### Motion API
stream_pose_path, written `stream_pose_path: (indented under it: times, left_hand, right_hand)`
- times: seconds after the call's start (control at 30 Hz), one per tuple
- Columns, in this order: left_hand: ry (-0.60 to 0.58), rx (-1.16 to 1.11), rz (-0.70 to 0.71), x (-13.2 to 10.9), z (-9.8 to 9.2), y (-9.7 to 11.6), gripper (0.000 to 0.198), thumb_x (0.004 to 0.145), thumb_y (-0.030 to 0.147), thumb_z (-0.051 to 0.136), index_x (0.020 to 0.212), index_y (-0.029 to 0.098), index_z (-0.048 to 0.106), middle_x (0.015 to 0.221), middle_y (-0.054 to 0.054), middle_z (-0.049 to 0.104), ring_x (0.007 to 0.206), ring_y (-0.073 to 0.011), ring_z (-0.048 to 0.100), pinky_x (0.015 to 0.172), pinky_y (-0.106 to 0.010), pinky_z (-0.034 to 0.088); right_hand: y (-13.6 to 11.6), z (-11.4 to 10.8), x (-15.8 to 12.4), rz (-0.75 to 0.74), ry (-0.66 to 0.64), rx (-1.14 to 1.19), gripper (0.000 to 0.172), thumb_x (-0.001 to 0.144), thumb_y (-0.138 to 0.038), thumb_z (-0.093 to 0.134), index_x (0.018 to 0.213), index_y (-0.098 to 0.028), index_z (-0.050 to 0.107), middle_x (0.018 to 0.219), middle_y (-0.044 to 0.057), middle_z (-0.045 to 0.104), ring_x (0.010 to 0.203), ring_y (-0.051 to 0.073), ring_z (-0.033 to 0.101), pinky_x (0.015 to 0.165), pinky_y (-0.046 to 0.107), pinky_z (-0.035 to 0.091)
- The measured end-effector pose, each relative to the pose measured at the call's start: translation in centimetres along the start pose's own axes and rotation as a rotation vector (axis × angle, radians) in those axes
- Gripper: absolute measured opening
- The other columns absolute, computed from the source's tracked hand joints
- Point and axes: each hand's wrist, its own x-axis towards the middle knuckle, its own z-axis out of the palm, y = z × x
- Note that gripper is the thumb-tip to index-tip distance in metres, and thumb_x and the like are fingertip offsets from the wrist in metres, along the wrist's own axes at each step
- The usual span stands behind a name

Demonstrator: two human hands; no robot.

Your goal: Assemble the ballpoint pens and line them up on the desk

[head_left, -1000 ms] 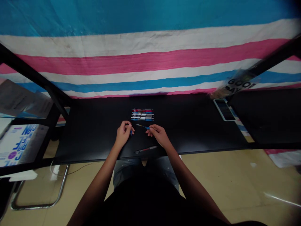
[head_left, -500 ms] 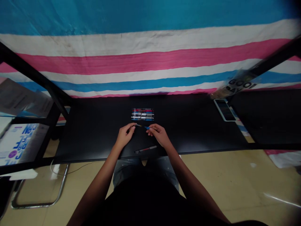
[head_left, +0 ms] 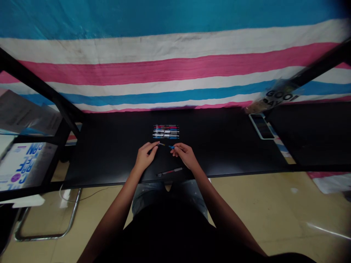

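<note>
Between thumb and fingers, my left hand (head_left: 146,155) pinches a thin pen part (head_left: 162,144) with a pale, brassy end pointing right. Facing it across a small gap, my right hand (head_left: 185,153) is closed on a blue pen part (head_left: 171,147), most of it hidden by the fingers. The two parts do not touch. Just beyond the hands, a row of several pens (head_left: 166,132) lies side by side, in blue, white, red and dark colours. Nearer the front edge rests a single dark pen (head_left: 169,171) with a red stretch and a grey end.
The black table (head_left: 225,146) carries a phone (head_left: 261,126) at its right end, with a clear printed bag (head_left: 271,100) behind. Shelves at left hold a printed box (head_left: 23,166). A striped sheet (head_left: 175,69) hangs along the back, between black frame posts.
The view has tilted very slightly. Both hands keep nearly the same pose, each still gripping its pen part, and the pens on the table stay in place.
</note>
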Motion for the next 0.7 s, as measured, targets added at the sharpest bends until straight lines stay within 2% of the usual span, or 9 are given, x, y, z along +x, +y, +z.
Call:
stream_pose_path:
  times: [0.23, 0.4, 0.47, 0.57, 0.7]
  left_hand:
    - [0.016, 0.096, 0.039, -0.5, 0.2, 0.1, 0.032, 0.103, 0.029, 0.054, 0.131, 0.025, 0.071, 0.096, -0.005, 0.061, 0.083, -0.0142, 0.061, 0.067, -0.024, 0.051]
    - [-0.014, 0.190, 0.100, -0.4, 0.2, -0.2, 0.032, 0.104, 0.028, 0.052, 0.131, 0.024, 0.070, 0.097, -0.006, 0.061, 0.087, -0.0166, 0.060, 0.076, -0.030, 0.050]
    - [-0.063, 0.276, 0.147, -0.4, 0.2, -0.1, 0.031, 0.104, 0.028, 0.053, 0.129, 0.025, 0.071, 0.098, -0.007, 0.064, 0.089, -0.0188, 0.059, 0.080, -0.034, 0.048]
    - [-0.173, 0.358, 0.203, -0.3, 0.2, 0.0, 0.030, 0.103, 0.029, 0.055, 0.127, 0.026, 0.072, 0.100, -0.007, 0.067, 0.089, -0.0201, 0.058, 0.081, -0.037, 0.044]
    - [-0.234, 0.318, 0.208, -0.1, 0.2, 0.0, 0.029, 0.104, 0.031, 0.054, 0.125, 0.024, 0.073, 0.100, -0.007, 0.068, 0.090, -0.0199, 0.059, 0.080, -0.037, 0.043]
  right_hand:
    - [0.3, -0.1, -0.2, 0.001, 0.079, -0.068, 0.030, 0.083, -0.045, 0.075, 0.097, -0.019, 0.075, 0.075, 0.003, 0.070, 0.060, 0.013, 0.058, 0.055, 0.027, 0.044]
    - [-0.5, -0.1, -0.5, -0.017, 0.142, -0.226, 0.029, 0.082, -0.041, 0.074, 0.101, -0.019, 0.078, 0.075, 0.003, 0.069, 0.061, 0.014, 0.058, 0.059, 0.029, 0.048]
    - [-1.0, -0.4, -0.6, -0.055, 0.167, -0.286, 0.028, 0.083, -0.040, 0.073, 0.100, -0.019, 0.080, 0.076, 0.003, 0.070, 0.065, 0.015, 0.060, 0.063, 0.030, 0.050]
    - [-1.6, -0.7, -0.8, -0.105, 0.107, -0.332, 0.026, 0.085, -0.038, 0.071, 0.102, -0.021, 0.081, 0.081, 0.004, 0.070, 0.069, 0.016, 0.063, 0.068, 0.031, 0.052]
    - [-1.2, -0.5, -0.9, -0.069, 0.024, -0.316, 0.026, 0.087, -0.037, 0.069, 0.105, -0.021, 0.079, 0.080, 0.004, 0.072, 0.071, 0.018, 0.067, 0.071, 0.032, 0.055]
